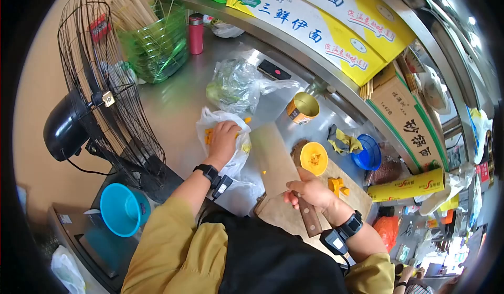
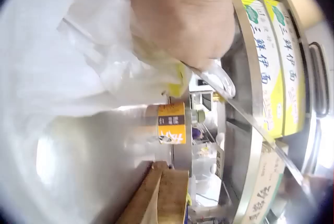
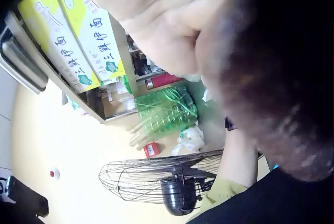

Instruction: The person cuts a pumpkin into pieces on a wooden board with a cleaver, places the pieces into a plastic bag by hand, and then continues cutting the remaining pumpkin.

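Observation:
My right hand (image 1: 311,193) grips the wooden handle (image 1: 310,218) of a cleaver (image 1: 273,157), its broad blade tilted toward the white plastic bag (image 1: 207,116). Over that bag is my left hand (image 1: 223,142), fingers bent down at it beside some orange pieces (image 1: 208,135); what the fingertips hold, I cannot tell. From the left wrist, the cleaver's blade (image 2: 255,125) shows as a thin edge close by the hand. Under the right hand lies a wooden cutting board (image 1: 283,218), bearing a yellow bowl (image 1: 321,156) of orange bits and several orange chunks (image 1: 338,186).
An open tin can (image 1: 303,108) and a bagged green vegetable (image 1: 231,87) stand behind the bag. To the left are a black fan (image 1: 100,94) and a blue bucket (image 1: 119,210). A blue basket (image 1: 367,152) sits right. A shelf with noodle boxes (image 1: 315,21) overhangs the counter.

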Action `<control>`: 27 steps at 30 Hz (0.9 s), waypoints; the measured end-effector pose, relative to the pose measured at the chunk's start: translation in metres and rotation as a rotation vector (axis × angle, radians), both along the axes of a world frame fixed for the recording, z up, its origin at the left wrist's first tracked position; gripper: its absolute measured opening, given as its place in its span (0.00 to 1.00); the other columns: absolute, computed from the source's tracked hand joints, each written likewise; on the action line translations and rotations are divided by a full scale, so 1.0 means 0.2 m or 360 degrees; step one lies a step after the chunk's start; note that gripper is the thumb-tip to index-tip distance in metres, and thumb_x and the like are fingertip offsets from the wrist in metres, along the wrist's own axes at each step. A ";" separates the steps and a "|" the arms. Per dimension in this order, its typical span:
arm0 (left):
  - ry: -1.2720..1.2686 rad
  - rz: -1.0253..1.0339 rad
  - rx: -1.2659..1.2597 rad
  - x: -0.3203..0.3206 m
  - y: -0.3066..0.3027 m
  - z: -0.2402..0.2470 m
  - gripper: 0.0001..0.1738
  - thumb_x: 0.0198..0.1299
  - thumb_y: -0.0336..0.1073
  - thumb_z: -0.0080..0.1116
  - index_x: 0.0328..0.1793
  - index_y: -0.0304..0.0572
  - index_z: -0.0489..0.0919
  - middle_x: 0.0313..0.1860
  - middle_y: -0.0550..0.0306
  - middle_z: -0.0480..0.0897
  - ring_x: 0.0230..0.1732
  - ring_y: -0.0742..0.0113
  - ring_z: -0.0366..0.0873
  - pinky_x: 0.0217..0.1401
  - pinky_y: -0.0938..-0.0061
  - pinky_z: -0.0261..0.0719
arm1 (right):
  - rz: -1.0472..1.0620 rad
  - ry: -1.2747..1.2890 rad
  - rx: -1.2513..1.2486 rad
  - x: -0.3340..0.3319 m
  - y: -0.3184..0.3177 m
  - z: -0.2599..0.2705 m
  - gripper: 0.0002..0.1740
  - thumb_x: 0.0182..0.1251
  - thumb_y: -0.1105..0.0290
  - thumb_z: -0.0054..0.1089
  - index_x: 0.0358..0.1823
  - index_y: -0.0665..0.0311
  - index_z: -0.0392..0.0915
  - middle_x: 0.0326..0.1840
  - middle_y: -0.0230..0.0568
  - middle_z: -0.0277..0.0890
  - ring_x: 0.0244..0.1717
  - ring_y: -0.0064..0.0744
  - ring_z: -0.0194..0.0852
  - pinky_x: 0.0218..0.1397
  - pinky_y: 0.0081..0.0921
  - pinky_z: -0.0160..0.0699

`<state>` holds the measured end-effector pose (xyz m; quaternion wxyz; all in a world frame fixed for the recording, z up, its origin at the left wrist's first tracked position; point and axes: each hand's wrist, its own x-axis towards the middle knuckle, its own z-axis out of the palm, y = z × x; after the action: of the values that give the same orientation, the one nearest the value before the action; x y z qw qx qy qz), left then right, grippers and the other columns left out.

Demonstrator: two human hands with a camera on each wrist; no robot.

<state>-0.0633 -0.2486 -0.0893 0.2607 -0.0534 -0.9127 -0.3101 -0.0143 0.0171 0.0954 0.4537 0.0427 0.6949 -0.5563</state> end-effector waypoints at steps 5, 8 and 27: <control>0.0174 0.0261 0.0193 0.17 -0.03 0.16 0.15 0.56 0.24 0.54 0.50 0.43 0.80 0.50 0.52 0.80 0.56 0.50 0.73 0.62 0.59 0.70 | -0.0240 -0.0144 -0.0136 0.10 0.17 -0.03 0.17 0.71 0.75 0.47 0.59 0.66 0.63 0.29 0.48 0.78 0.18 0.24 0.72 0.22 0.22 0.74; 0.0231 0.0630 0.0085 0.18 -0.08 0.18 0.15 0.56 0.24 0.54 0.50 0.42 0.80 0.50 0.51 0.80 0.56 0.48 0.73 0.62 0.58 0.71 | -0.0331 -0.0181 -0.0187 0.16 0.26 -0.07 0.17 0.70 0.76 0.46 0.60 0.67 0.64 0.29 0.47 0.78 0.19 0.24 0.72 0.22 0.22 0.75; -0.0401 -0.0092 -0.0954 -0.81 0.33 -0.21 0.08 0.56 0.29 0.52 0.40 0.38 0.80 0.40 0.45 0.81 0.44 0.49 0.81 0.48 0.57 0.81 | -0.1719 0.0287 -0.0395 0.59 0.82 0.25 0.20 0.64 0.80 0.47 0.58 0.69 0.66 0.23 0.48 0.77 0.10 0.23 0.64 0.13 0.18 0.68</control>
<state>-0.2251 -0.1829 -0.1303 0.1095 -0.1150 -0.9865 -0.0391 0.1046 0.1820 0.1461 0.0448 0.2912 0.5397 -0.7886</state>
